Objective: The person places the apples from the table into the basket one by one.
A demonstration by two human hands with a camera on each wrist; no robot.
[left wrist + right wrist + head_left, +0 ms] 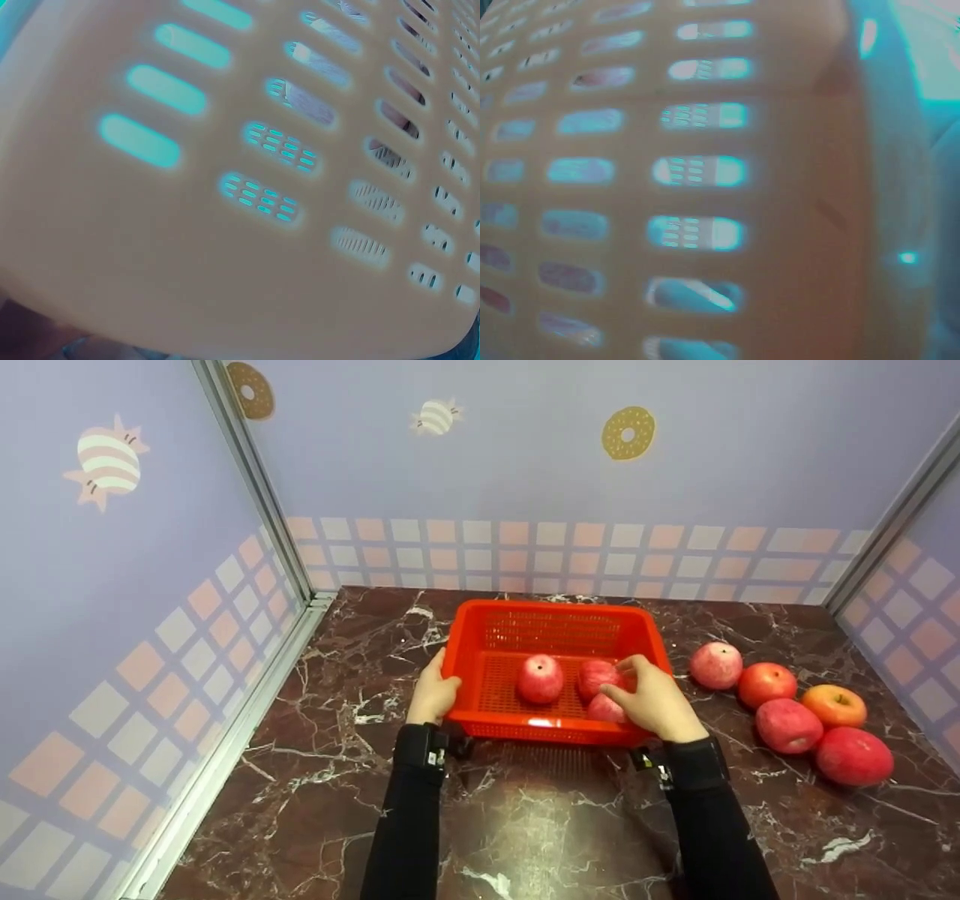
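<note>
A red plastic basket [555, 723] with slotted walls stands on the marbled tabletop, holding a red apple [540, 679] near its middle and two more, one red apple [598, 678] and one pinkish apple [604, 709], toward the right. My left hand [433, 694] grips the basket's left side, thumb over the rim. Across the right rim reaches my right hand [654, 699], its thumb and index finger apart and loosely bent beside the two right-hand apples. In the left wrist view the slotted basket wall [150, 247] fills the picture; the right wrist view likewise shows its wall [802, 172]. Neither shows fingers clearly.
Right of the basket lie several more fruits: a pinkish apple [716, 665], a yellow-orange apple [834, 706] and a large red one [854, 756] among them. A patterned back wall [525, 472] and a left side panel [112, 607] with a metal strip bound the tabletop [330, 810].
</note>
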